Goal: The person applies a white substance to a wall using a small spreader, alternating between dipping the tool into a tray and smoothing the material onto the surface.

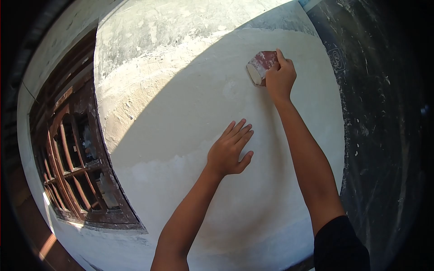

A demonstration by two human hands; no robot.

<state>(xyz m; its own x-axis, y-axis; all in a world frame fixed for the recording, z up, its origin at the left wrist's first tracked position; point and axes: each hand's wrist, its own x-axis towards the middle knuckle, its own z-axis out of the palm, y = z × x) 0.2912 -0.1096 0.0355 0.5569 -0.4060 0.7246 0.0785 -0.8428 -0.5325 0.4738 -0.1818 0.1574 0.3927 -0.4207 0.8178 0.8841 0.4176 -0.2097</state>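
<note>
My right hand (281, 77) is raised high on the wall, its fingers closed around a reddish-brown putty scraper (264, 61). White smears cover the scraper's face, and a thick pale band of putty sits along its lower left edge. The scraper is against or very near the pale plastered wall (190, 113); the exact contact is hidden. Lower and to the left, my left hand (230, 151) is open with its fingers spread over the wall and nothing in it. Whether its palm touches the surface cannot be made out.
A brown wooden window (81, 167) with glass panes is set in the wall at the left. Rough, sunlit plaster (131, 81) lies at the upper left, beyond a curved shadow line. A dark, scuffed wall (379, 135) runs down the right side.
</note>
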